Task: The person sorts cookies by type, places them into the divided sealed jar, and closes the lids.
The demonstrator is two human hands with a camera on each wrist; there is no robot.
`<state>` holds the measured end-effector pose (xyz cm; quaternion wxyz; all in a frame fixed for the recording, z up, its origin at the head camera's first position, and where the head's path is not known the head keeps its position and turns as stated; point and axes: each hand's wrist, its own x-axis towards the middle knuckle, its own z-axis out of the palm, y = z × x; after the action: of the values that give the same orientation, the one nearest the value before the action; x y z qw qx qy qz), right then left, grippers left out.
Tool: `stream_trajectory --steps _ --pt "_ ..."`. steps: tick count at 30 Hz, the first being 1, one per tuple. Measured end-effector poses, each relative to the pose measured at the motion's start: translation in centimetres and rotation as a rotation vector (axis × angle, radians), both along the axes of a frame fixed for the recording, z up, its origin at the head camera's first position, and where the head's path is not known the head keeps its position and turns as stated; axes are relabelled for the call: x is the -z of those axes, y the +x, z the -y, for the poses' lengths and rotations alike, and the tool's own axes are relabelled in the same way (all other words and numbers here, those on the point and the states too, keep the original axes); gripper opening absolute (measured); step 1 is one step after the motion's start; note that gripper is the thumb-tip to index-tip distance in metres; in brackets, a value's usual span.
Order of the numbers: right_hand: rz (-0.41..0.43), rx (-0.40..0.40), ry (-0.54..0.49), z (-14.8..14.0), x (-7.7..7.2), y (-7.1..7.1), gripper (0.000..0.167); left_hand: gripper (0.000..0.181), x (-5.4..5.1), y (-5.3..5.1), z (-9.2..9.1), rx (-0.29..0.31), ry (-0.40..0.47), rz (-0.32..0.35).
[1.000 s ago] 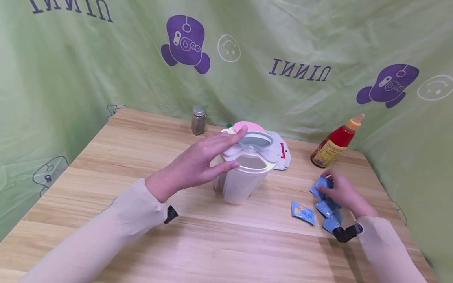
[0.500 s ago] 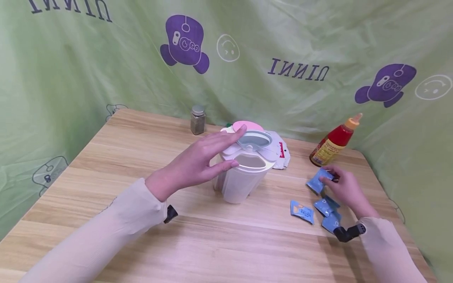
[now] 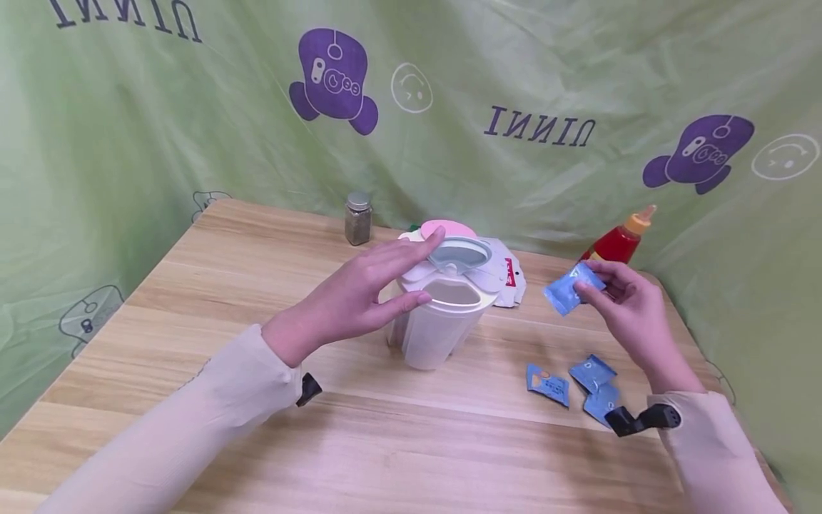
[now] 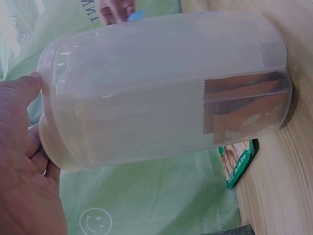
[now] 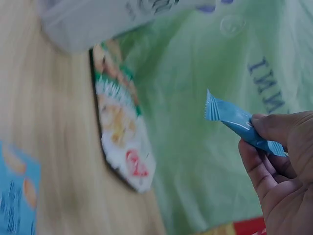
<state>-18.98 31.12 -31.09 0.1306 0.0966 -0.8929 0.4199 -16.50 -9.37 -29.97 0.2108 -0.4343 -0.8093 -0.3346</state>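
Note:
A translucent plastic storage canister stands upright mid-table, its grey flap raised over an opening. My left hand rests on its lid, fingers extended to the flap and thumb at the front rim. In the left wrist view, brown packets lie inside one compartment of the canister. My right hand pinches a small blue snack packet between thumb and fingers, above the table and right of the canister. Below it lie one blue packet with a nut picture and two more blue packets.
A red sauce bottle stands behind my right hand, partly hidden. A white and green food bag lies behind the canister. A glass spice jar stands at the table's back edge. A green printed curtain hangs behind the wooden table.
My right hand has picked up one blue packet from the pile and lifted it up and slightly left, in front of the sauce bottle. My left hand has stayed on the lid.

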Motion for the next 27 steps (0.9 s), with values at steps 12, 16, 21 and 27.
stream_trajectory --steps 12,16,21,27 --pt "-0.145 -0.192 -0.593 6.5 -4.5 2.6 0.028 0.075 0.1 0.0 0.0 0.004 0.011 0.014" --pt "-0.226 -0.253 -0.649 8.6 -5.4 3.5 0.028 0.076 0.1 -0.1 -0.1 0.01 0.019 0.017" --pt "-0.314 -0.364 -0.588 10.8 -5.4 4.2 0.03 0.079 0.2 -0.1 -0.1 0.008 0.021 0.0" --pt "-0.395 -0.419 -0.382 12.9 -4.8 4.8 0.029 0.08 0.2 -0.1 -0.1 0.001 0.015 0.007"
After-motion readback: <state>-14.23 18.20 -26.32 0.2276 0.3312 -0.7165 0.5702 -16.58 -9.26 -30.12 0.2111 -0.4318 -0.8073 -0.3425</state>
